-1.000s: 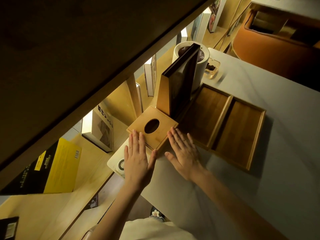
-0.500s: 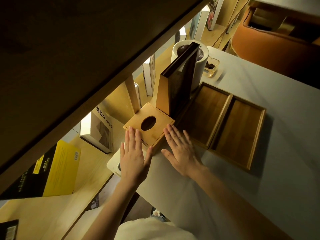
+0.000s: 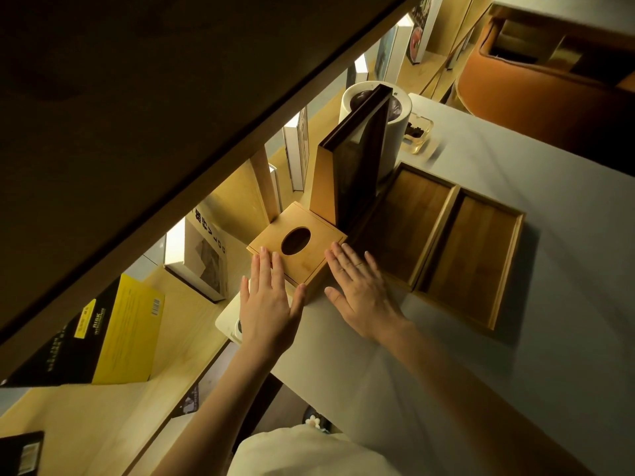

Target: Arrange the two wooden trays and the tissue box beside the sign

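A square wooden tissue box [image 3: 302, 266] with an oval hole in its lid sits at the table's left edge, touching the foot of the upright sign [image 3: 357, 166]. Two wooden trays lie side by side to the right of the sign, the nearer tray [image 3: 402, 221] against it and the outer tray [image 3: 474, 255] flush with the first. My left hand [image 3: 268, 304] is flat and open, fingertips on the box's near left corner. My right hand [image 3: 360, 290] is flat and open against the box's right side, resting on the table.
A white cylindrical pot [image 3: 395, 132] stands behind the sign, with a small glass dish [image 3: 417, 134] beside it. The grey table [image 3: 515, 372] stretches to the right. Books and a yellow-and-black box [image 3: 120, 331] fill the shelves on the left. An orange chair [image 3: 549, 80] stands at the far right.
The tissue box and both hands have shifted slightly to the left and away from me, with the flat hands staying against the box. The trays and sign have not moved.
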### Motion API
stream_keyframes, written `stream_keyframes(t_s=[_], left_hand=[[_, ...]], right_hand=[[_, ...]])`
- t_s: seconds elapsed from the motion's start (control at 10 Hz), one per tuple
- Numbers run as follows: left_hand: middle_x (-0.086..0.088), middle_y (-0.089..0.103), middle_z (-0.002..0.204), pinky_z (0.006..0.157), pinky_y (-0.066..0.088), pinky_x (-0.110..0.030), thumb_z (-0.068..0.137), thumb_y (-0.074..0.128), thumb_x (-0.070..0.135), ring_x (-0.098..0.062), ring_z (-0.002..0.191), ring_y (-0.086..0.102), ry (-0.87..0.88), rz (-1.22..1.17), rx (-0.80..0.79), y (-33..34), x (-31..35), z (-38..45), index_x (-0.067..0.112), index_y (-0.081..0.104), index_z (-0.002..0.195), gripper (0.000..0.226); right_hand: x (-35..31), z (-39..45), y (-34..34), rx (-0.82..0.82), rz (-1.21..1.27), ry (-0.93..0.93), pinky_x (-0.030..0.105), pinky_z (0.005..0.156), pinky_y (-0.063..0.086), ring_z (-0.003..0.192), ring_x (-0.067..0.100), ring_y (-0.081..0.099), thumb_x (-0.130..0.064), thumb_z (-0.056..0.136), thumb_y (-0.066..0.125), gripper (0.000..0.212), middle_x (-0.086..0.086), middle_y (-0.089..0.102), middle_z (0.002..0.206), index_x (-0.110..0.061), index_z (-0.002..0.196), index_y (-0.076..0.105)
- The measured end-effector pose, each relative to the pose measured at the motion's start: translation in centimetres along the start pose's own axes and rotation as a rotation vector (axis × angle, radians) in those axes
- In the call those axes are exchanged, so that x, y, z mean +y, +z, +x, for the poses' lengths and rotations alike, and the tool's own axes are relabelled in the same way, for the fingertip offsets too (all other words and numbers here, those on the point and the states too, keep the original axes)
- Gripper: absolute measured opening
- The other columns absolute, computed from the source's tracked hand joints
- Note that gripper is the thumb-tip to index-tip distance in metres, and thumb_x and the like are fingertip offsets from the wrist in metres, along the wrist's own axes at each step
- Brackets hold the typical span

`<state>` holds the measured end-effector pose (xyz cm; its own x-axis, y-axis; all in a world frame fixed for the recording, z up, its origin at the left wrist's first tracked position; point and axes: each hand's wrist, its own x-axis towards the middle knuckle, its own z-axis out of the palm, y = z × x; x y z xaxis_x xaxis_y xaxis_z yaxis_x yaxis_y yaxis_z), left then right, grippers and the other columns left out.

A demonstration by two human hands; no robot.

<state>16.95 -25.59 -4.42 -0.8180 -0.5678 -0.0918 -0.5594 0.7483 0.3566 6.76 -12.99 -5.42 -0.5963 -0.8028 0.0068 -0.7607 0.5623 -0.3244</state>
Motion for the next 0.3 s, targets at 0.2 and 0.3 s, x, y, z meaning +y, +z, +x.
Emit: stream_keyframes(t_s=[0.2, 0.3], left_hand=[[-0.014, 0.025, 0.152, 0.113, 0.025, -0.045, 0.090, 0.033, 0.050, -0.030, 0.139, 0.025, -0.046, 0.177, -0.106, -3.2, 1.8, 0.8, 0.009, 0.024, 0.138, 0.064], [-0.011, 0.064, 0.091, 0.063, 0.048, -0.028, 0.091, 0.036, 0.043, -0.019, 0.072, 0.057, 0.001, 0.009, -0.162, -5.0, 4.0, 2.4, 0.005, 0.053, 0.098, 0.042]], right_hand=[[-0.6, 0.0, -2.8, -0.041, 0.238, 0.099, 0.035, 0.115, 0.015, 0.142, 0.019, 0.017, -0.036, 0.093, 0.034, 0.052, 0.005, 0.025, 0.152, -0.019, 0.140, 0.024], [-0.2, -0.4, -6.3, 0.070, 0.586, 0.290, 0.016, 0.094, 0.039, 0.125, 0.020, 0.045, -0.024, 0.091, 0.047, 0.038, 0.013, 0.050, 0.136, -0.012, 0.128, 0.046]])
